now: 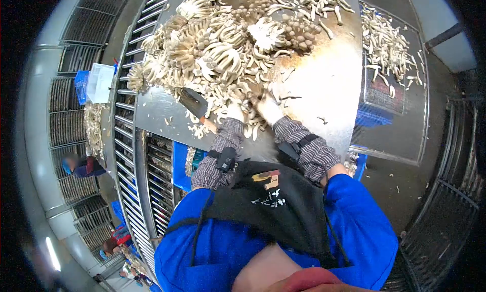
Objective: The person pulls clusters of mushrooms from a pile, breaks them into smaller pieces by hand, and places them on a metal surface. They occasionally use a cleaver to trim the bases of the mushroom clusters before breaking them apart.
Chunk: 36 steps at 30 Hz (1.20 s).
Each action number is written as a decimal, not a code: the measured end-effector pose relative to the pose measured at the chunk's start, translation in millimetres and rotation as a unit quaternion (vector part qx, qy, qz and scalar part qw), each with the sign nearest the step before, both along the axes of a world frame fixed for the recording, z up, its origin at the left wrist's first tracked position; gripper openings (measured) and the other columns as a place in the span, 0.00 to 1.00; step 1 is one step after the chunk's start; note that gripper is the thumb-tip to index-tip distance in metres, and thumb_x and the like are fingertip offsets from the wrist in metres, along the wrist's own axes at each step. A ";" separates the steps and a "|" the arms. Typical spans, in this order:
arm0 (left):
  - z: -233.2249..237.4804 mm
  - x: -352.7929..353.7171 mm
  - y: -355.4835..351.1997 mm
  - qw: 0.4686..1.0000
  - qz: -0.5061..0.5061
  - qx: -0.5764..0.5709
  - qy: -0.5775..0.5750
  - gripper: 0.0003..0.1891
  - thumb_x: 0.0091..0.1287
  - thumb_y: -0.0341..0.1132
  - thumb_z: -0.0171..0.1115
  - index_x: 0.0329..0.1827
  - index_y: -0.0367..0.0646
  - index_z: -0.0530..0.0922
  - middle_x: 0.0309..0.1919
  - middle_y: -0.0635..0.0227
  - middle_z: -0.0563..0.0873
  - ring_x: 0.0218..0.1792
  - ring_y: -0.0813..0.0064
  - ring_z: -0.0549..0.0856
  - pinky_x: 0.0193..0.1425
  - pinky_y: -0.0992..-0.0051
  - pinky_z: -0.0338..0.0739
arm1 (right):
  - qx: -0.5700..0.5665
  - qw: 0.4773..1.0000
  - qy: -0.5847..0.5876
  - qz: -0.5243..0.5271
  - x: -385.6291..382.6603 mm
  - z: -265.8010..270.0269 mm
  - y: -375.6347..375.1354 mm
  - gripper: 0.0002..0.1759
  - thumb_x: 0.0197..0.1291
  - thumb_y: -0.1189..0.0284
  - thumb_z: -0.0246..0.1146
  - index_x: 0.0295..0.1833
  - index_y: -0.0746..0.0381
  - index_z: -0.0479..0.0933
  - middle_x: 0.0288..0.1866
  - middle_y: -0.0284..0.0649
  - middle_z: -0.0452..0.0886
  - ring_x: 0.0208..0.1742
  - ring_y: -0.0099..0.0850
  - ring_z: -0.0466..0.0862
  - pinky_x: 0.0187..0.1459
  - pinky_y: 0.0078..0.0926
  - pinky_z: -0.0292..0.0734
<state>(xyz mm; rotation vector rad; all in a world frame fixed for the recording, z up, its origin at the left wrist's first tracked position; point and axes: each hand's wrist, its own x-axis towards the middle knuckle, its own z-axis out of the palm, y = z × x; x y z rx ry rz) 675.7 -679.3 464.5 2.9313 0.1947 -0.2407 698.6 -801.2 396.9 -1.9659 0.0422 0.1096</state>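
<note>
Far left: a co-worker in dark clothing (90, 167) near a long heap of mushrooms (94, 127); pale bin (100, 83) beside a blue bin (81, 87) just above that heap in the view. Next, a metal rack with parallel bars (125, 107) runs along the left edge of the counter (162, 112). Blue crate (180, 165) with mushrooms in it, lower than the counter, left of the person's left sleeve.

Big mushroom pile (217, 49), clusters plus loose stems, covers the upper left and middle of the counter. Broad-bladed knife (193, 102) lies at the pile's near edge, handle (208, 125) toward the left wrist; can't tell if they touch. Left hand (235, 110) at the near edge of the pile, fingers among the stems, partly hidden; exact grip can't be told. Small dark-capped mushroom piece (252, 103) between the two hands. Right hand (269, 109) just right of it, fingers bent toward the piece; can't tell whether it is gripped. Loose stems lie around both hands.

Right, beyond the counter edge: mesh tray (383, 97) with many loose mushroom stems (387, 49) on it.
</note>
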 end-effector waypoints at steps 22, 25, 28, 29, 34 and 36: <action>-10.7 20.0 45.5 0.976 0.082 -0.184 0.085 0.32 0.68 0.55 0.52 0.56 0.28 0.75 0.53 0.39 0.79 0.55 0.46 0.77 0.61 0.59 0.69 | 0.482 0.839 0.199 -0.160 -104.4 -9.0 -129.5 0.18 0.69 0.81 0.49 0.61 0.77 0.69 0.51 0.49 0.78 0.49 0.31 0.80 0.48 0.24 0.79; -78.0 24.3 59.9 0.941 0.082 -0.321 -0.070 0.33 0.63 0.46 0.63 0.63 0.27 0.67 0.53 0.42 0.79 0.51 0.54 0.80 0.57 0.64 0.74 | 0.545 0.796 0.184 -0.189 -87.3 -4.9 -98.2 0.17 0.69 0.81 0.49 0.61 0.74 0.70 0.44 0.44 0.79 0.37 0.25 0.76 0.37 0.18 0.76; -32.9 5.7 29.6 0.824 0.159 -0.544 -0.014 0.31 0.65 0.35 0.63 0.69 0.34 0.63 0.47 0.53 0.81 0.40 0.68 0.82 0.42 0.74 0.79 | 0.586 0.784 0.173 -0.112 -75.2 6.4 -66.6 0.20 0.69 0.82 0.45 0.65 0.76 0.62 0.45 0.45 0.77 0.38 0.26 0.78 0.39 0.17 0.78; -4.9 -3.9 14.8 0.773 0.193 -0.602 0.045 0.30 0.67 0.32 0.61 0.70 0.38 0.62 0.44 0.57 0.81 0.36 0.73 0.82 0.36 0.78 0.79 | 0.608 0.772 0.163 -0.095 -69.3 -10.7 -56.2 0.20 0.68 0.82 0.46 0.65 0.76 0.62 0.44 0.43 0.77 0.38 0.24 0.78 0.40 0.14 0.77; 8.5 -20.3 23.3 0.718 0.043 -0.632 0.290 0.41 0.60 0.29 0.68 0.74 0.36 0.53 0.47 0.58 0.82 0.31 0.79 0.81 0.30 0.80 0.78 | 0.362 0.920 0.147 -0.040 -70.2 68.2 -21.5 0.19 0.66 0.81 0.51 0.62 0.73 0.69 0.46 0.41 0.81 0.42 0.26 0.79 0.45 0.19 0.76; -14.2 -24.1 34.8 0.752 0.068 -0.622 0.204 0.42 0.57 0.31 0.69 0.73 0.33 0.55 0.48 0.55 0.82 0.32 0.78 0.83 0.32 0.81 0.79 | 0.195 0.977 0.079 -0.025 -74.4 55.5 -20.2 0.16 0.68 0.72 0.55 0.57 0.67 0.75 0.40 0.42 0.82 0.36 0.27 0.80 0.35 0.23 0.79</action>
